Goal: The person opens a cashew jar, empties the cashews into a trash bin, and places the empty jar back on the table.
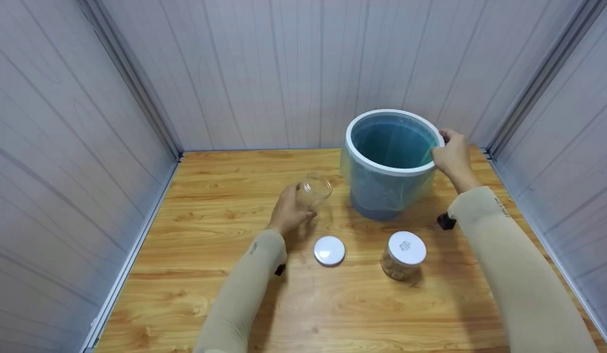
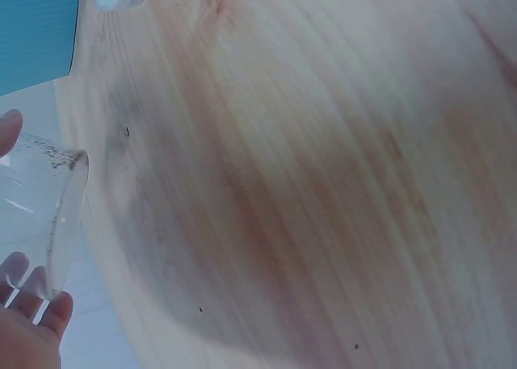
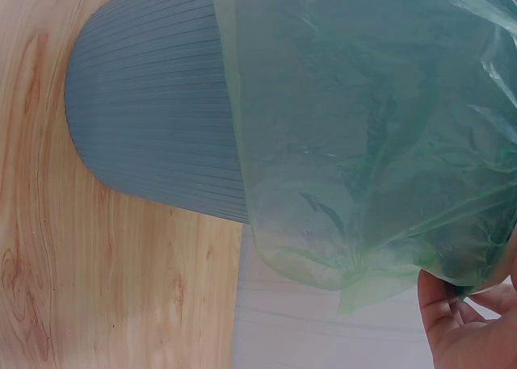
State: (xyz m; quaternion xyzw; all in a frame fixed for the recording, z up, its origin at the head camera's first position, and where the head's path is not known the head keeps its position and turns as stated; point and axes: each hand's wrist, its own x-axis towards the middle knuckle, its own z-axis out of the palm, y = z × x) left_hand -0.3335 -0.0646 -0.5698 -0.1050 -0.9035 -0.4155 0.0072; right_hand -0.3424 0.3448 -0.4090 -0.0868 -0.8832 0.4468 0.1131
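My left hand [image 1: 288,211] holds a clear open jar [image 1: 316,190] by its sides, tilted, to the left of the trash can [image 1: 374,203]. In the left wrist view, dark specks cling to the wall of the jar [image 2: 48,215] near one end. My right hand [image 1: 454,156] grips the can's white rim [image 1: 384,169] at its right side, thumb on the inner side. A thin green bag [image 3: 355,167] lines the can and hangs over its outside; in the right wrist view the right fingers [image 3: 440,312] are at the bag's edge.
A round white lid [image 1: 329,250] lies on the wooden table [image 1: 225,235] in front of the left hand. To its right stands a second jar [image 1: 401,260], white-lidded, with brownish contents. Pale panel walls [image 1: 264,73] enclose the table at the back and sides.
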